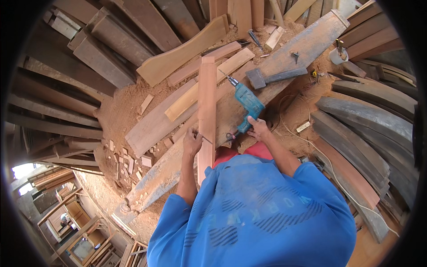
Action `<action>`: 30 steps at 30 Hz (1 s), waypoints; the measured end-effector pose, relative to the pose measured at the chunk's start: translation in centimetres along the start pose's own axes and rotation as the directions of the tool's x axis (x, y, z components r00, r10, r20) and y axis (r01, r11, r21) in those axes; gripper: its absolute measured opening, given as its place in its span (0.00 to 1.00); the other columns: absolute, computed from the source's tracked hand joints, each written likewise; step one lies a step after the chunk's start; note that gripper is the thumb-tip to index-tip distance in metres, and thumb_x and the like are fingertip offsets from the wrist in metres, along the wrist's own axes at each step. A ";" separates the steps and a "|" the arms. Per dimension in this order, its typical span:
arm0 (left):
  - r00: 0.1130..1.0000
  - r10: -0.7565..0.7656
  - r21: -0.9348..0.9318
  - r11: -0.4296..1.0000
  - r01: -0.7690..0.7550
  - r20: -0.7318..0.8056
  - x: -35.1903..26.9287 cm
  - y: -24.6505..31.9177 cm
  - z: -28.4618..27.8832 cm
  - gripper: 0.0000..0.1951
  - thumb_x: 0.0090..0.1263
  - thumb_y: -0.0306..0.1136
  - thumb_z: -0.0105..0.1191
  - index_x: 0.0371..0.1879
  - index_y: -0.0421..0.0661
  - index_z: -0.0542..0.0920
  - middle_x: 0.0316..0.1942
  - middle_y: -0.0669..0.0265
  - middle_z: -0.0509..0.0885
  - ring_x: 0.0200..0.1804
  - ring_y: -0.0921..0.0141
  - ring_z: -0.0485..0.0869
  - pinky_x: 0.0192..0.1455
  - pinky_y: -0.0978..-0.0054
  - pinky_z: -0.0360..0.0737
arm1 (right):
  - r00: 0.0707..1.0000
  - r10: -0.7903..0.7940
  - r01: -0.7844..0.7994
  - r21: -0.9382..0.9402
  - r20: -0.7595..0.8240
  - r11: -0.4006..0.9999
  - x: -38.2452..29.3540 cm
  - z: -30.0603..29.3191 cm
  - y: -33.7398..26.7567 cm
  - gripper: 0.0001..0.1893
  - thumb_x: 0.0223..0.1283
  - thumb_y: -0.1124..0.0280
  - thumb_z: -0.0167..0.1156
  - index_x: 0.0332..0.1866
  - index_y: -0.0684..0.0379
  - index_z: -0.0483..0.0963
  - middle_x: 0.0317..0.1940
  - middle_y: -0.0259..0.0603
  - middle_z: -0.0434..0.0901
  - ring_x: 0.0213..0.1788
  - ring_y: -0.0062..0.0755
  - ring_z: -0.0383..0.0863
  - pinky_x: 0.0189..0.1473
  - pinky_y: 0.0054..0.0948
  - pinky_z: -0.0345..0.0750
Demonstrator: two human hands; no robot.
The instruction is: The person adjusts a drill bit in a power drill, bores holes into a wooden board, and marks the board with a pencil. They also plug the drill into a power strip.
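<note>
My right hand (258, 129) is closed on the handle of a teal power drill (247, 100), whose long bit points up and left beside a wooden board (207, 90). That board runs lengthwise away from my body, across other planks on the bench plank. At the board's left edge, my left hand (192, 142) holds a thin dark rod (206, 138), perhaps a nail or pencil, lying over the board's face. A hammer-like tool with a blocky head (256, 78) lies right of the drill, its handle towards the right.
Sawdust and wood offcuts (146, 161) cover the floor at left. A curved board (181, 50) and stacked dark planks (110, 50) stand beyond. At right are a pale cable (320, 150), curved timbers (363, 116) and a white cup (338, 56) with tools.
</note>
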State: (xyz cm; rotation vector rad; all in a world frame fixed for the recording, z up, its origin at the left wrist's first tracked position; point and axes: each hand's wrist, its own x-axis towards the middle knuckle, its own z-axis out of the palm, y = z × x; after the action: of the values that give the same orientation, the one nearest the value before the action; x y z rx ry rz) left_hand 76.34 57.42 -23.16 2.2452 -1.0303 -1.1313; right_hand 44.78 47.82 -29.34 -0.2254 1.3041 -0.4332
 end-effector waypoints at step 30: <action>0.959 0.272 0.416 0.865 -0.282 0.084 -1.5 4.0 4.1 0.41 0.58 0.50 0.70 0.67 0.42 0.68 0.66 0.49 0.72 0.72 0.51 0.66 0.75 0.53 0.62 | 0.819 -0.400 0.520 -0.827 0.411 0.214 -10.4 3.6 -1.6 0.17 0.59 0.73 0.58 0.55 0.59 0.78 0.42 0.55 0.86 0.47 0.57 0.85 0.49 0.49 0.80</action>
State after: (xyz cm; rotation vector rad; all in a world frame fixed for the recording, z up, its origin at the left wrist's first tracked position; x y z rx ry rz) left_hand 70.70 55.87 -22.28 2.2935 -1.6858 -0.8697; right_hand 45.91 50.60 -18.66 -1.6674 1.2142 -0.1071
